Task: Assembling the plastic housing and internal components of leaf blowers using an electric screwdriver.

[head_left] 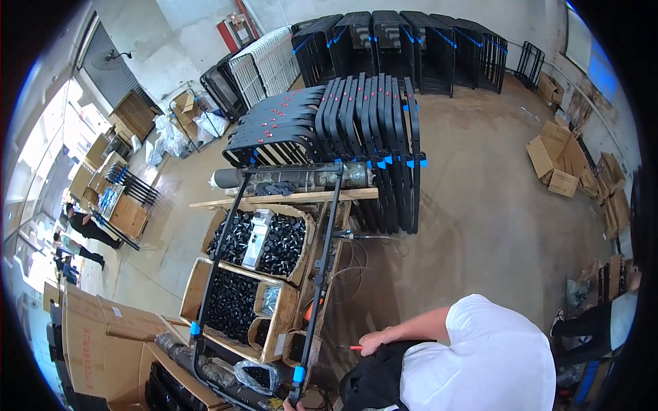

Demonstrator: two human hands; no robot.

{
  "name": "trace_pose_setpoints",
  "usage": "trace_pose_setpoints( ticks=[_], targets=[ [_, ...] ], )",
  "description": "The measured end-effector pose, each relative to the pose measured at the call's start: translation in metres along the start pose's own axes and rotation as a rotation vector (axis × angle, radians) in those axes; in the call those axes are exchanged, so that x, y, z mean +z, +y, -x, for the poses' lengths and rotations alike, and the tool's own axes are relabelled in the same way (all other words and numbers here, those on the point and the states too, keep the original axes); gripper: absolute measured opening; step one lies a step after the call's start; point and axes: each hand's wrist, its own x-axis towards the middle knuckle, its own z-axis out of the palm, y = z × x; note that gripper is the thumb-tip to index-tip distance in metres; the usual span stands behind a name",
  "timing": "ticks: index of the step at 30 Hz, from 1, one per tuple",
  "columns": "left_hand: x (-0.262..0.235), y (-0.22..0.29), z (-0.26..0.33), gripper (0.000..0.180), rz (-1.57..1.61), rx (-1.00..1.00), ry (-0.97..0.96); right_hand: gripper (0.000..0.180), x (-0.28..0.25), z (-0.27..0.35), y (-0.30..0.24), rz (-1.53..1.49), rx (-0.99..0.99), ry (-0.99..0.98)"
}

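— How many frames are within reach of the hands?
— One black tube frame (319, 279), at seven o'clock, spanning over two open cardboard boxes (284, 312) of small black parts (233, 305). I count two blue clips (299, 375) toward its near end.
— And hands?
— Two. The right hand (371, 342), at five o'clock, is closed around one red-handled tool (356, 348) pointing toward nine; the bare forearm (418, 329) reaches out of a white sleeve (473, 318), sloping gently down to the wrist.
— The left?
— The left hand (293, 405) is at six, mostly cut off, fingers at the frame's near end. Gripping or merely touching, I can't tell.
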Motion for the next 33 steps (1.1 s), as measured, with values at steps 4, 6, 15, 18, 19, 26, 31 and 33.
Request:
trace_pose_setpoints(
  ticks=[4, 6, 15, 18, 19, 26, 31, 33],
  targets=[
    [-0.030, 0.020, -0.004, 0.050, 0.106, -0.018, -0.125, 0.040, -0.003, -0.002, 0.002, -0.010, -0.036, 0.009],
    [-0.038, 0.008, 0.001, 0.053, 0.145, -0.003, -0.167, 0.037, -0.004, -0.004, 0.001, -0.020, -0.020, 0.035],
    [-0.003, -0.037, 0.004, 0.052, -0.066, 0.266, -0.046, 0.035, -0.011, 0.003, 0.000, -0.052, -0.061, 0.032],
    [0.006, -0.040, 0.000, 0.051, -0.059, 0.310, 0.001, 0.037, -0.005, -0.006, 0.004, -0.041, -0.098, 0.050],
    [0.008, -0.041, 0.000, 0.051, -0.059, 0.307, 0.003, 0.036, -0.004, -0.011, 0.007, -0.016, -0.104, 0.051],
    [0.001, -0.030, -0.001, 0.047, -0.049, 0.321, 0.009, 0.039, -0.008, -0.010, 0.000, 0.019, -0.064, 0.017],
    [0.010, -0.037, 0.005, 0.048, -0.063, 0.300, 0.070, 0.049, 0.000, -0.022, 0.008, 0.036, -0.049, -0.026],
    [0.009, -0.036, 0.009, 0.051, -0.056, 0.186, 0.035, 0.054, 0.002, -0.027, 0.010, 0.052, -0.077, -0.045]
  ],
)
